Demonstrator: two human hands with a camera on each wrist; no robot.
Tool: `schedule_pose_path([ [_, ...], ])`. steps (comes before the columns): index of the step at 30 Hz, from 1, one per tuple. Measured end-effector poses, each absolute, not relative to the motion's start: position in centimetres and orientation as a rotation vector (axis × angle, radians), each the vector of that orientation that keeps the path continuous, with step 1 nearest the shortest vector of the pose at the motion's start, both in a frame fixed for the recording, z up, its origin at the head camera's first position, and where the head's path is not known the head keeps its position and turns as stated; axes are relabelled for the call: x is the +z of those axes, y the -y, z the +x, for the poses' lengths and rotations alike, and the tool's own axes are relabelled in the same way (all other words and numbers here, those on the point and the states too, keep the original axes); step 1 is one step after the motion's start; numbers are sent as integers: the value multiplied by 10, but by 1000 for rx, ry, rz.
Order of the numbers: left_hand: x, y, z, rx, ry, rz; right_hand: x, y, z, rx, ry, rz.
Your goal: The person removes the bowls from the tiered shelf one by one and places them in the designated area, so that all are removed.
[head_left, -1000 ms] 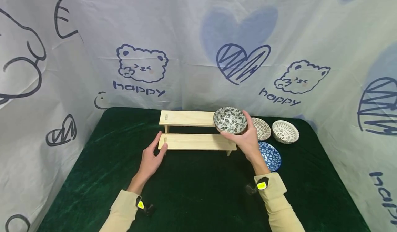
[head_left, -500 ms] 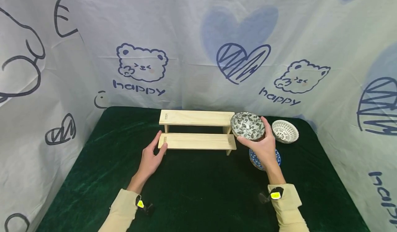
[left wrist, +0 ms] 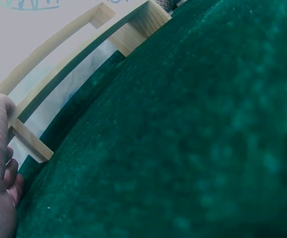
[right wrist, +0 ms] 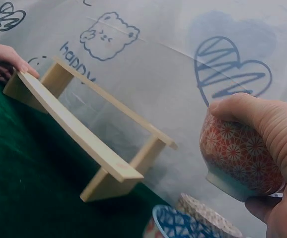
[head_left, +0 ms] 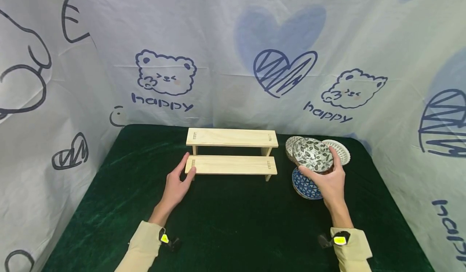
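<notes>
My right hand (head_left: 329, 185) grips a bowl (head_left: 312, 154), thumb at its near left rim and fingers round its right side. Dark leaf patterns cover the inside; its outside is red with pale flowers, as the right wrist view shows for the same bowl (right wrist: 238, 153). It is held above the table, overlapping other bowls in the head view. At the left end of a two-tier wooden stand (head_left: 231, 165), my left hand (head_left: 177, 189) holds the lower board between thumb and fingers. In the left wrist view the thumb (left wrist: 3, 101) lies against that board's end.
A blue patterned bowl (head_left: 305, 185) stands nearest on the right. Behind the held bowl are a beige patterned bowl (head_left: 290, 146) and a white ribbed bowl (head_left: 343, 150), both partly hidden. Dark green cloth (head_left: 236, 223) covers the table; a printed curtain (head_left: 225, 94) hangs behind.
My right hand has carried the leaf-patterned bowl rightward, from over the stand's right end to over the other bowls. The left hand and the stand stay put.
</notes>
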State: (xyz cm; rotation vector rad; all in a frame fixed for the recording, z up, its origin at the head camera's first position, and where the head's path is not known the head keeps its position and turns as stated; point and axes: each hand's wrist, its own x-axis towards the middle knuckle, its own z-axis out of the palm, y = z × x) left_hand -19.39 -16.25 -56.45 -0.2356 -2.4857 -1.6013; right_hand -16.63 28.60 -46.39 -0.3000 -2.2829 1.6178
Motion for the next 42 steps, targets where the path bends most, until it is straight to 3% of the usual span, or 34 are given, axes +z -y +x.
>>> schedule_pose_path([
  [42,-567,163,-195,-1611,2479,-224,-512,-379,-117,1435,2163,-821],
])
